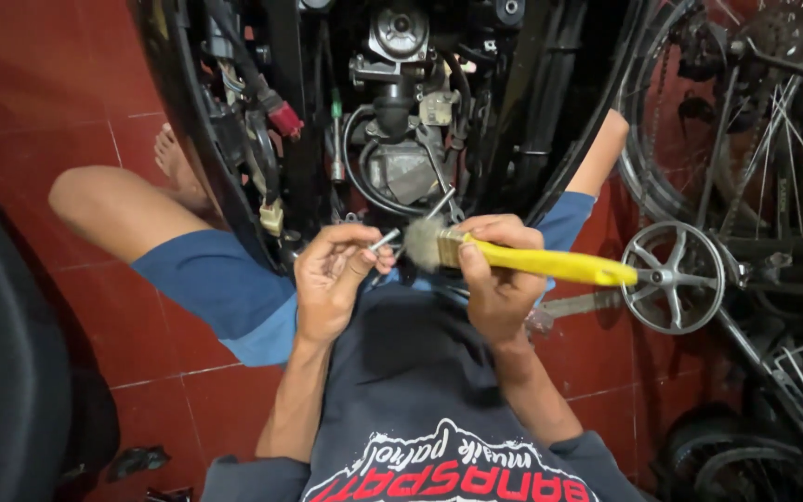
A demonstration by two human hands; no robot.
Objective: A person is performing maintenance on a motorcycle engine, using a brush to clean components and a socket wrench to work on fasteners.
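The fingers [353,253] of the left hand [332,279] are pinched together on a small metal bolt [384,240], holding it up by its lower end so the shiny shaft points up and to the right. The right hand [499,274] is closed around a paintbrush [522,258], gripping it at the metal ferrule where the yellow handle begins; the handle sticks out to the right, and the pale bristles point left, just beside the tip of the bolt, whether touching it I cannot tell. Both hands sit close together above the person's lap, over a dark grey shirt [420,372] and blue shorts [220,284]. Right in front of them stands an opened motorbike [401,102] with its engine parts, hoses and wiring exposed. To the right a bicycle [699,139] leans in, its silver crank wheel [673,276] near the end of the brush handle. The floor is red tile [39,93]
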